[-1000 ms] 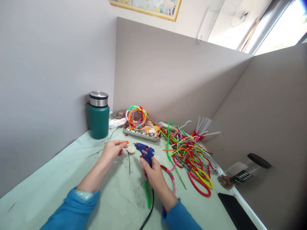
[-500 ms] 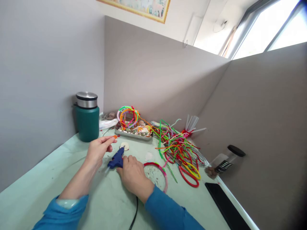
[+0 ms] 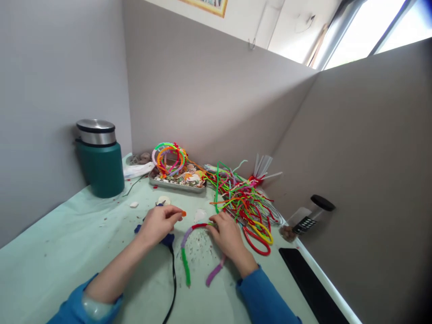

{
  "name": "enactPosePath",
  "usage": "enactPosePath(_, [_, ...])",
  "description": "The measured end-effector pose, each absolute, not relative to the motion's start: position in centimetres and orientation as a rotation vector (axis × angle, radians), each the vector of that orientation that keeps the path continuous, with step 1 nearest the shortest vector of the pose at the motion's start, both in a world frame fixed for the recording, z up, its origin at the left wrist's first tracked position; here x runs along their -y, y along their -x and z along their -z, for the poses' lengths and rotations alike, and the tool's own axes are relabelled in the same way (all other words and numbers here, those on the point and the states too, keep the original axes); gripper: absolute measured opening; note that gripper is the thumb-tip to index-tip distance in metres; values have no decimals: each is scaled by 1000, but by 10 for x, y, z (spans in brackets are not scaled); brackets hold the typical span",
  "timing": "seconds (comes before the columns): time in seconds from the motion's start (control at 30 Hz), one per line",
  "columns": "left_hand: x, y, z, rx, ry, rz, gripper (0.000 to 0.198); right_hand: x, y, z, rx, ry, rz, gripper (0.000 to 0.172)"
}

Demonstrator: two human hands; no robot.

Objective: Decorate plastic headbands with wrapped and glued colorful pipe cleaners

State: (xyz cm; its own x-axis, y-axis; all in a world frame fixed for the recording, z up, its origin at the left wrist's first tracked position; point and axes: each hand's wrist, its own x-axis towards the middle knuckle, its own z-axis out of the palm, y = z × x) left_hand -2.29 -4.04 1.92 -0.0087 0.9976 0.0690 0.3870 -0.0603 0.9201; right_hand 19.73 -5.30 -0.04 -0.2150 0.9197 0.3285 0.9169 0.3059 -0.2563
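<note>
Between the thumb and fingertips of my left hand (image 3: 158,225) is a small orange piece (image 3: 184,213). Under that hand lies a blue glue gun (image 3: 168,240), mostly hidden, with its black cord running toward the front. My right hand (image 3: 228,235) has its fingers closed on the top of a curved fuzzy band (image 3: 186,265) in green, lilac, red and purple. The band's two ends point toward me on the table. A white round piece (image 3: 200,215) lies just behind the band, and a pale disc (image 3: 164,200) sits behind my left hand.
A green bottle (image 3: 103,168) stands at the left. Behind are a metal tray (image 3: 178,185) of shells with colourful rings and a heap of fuzzy stems (image 3: 241,193). Red-handled scissors (image 3: 258,247), a clear jar (image 3: 308,216) and a black slab (image 3: 310,283) are at the right.
My right hand has let go of the glue gun and taken hold of the fuzzy band. My left hand has moved right with the orange piece, over the gun. The view has shifted.
</note>
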Motion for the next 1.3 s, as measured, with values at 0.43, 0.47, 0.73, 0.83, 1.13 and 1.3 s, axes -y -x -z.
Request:
enactPosePath(0.43, [56,-6,-25,-1780,-2272,-802,27,62,-192,1,2067,1470,25,6])
enactPosePath(0.47, [58,-6,-24,-1794,-2298,-792,26,62,-191,1,2062,1460,34,6])
enactPosePath(0.73, [61,-6,-16,-1862,-2464,-776,27,65,-190,-3,2036,1431,68,3])
enactPosePath(0.83, [61,-6,-16,-1860,-2483,-755,27,65,-190,-3,2033,1431,79,2])
enactPosePath(1.13, [65,-9,-18,-1862,-2546,-703,26,64,-189,-2,2043,1434,91,2])
enactPosePath(1.3, [68,-10,-19,-1851,-2567,-683,26,64,-189,-3,2044,1442,94,3])
